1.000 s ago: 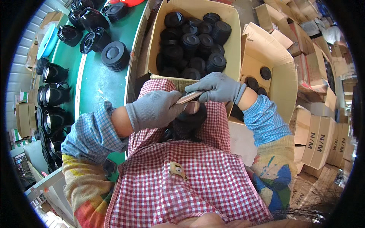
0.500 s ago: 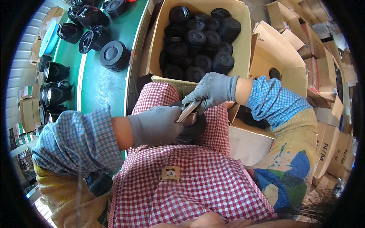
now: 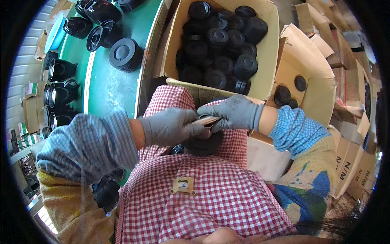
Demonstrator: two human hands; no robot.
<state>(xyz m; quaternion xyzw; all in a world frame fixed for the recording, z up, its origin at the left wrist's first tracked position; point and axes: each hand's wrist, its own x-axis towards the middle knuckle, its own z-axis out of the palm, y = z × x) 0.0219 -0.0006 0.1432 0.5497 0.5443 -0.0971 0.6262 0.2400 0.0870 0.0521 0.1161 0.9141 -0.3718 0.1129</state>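
Observation:
My left hand [image 3: 172, 125] and my right hand [image 3: 237, 113], both in grey knit gloves, come together over my lap. Between them is a thin, flat, pale brownish piece with a metallic sheen [image 3: 206, 120], seen nearly edge-on; its kind is not clear. The fingers of each hand close on one end of it, partly hiding it. Just beneath, a round black part with a wide rim [image 3: 205, 145] rests on the red-checked apron between my thighs, its middle covered by the gloves.
Ahead stands a cardboard box [image 3: 170, 61] heaped with round black lids [image 3: 218, 36]. Right of it, another open carton [image 3: 310, 61] holds a few black discs. On the green table [image 3: 101, 91] at left are glossy black pots [image 3: 61, 95], a lid stack [image 3: 125, 54] and a light-blue basin [image 3: 56, 35].
The flat piece has tilted closer to level. My right hand has come slightly lower and to the right, and my left hand a little higher. The view has shifted slightly.

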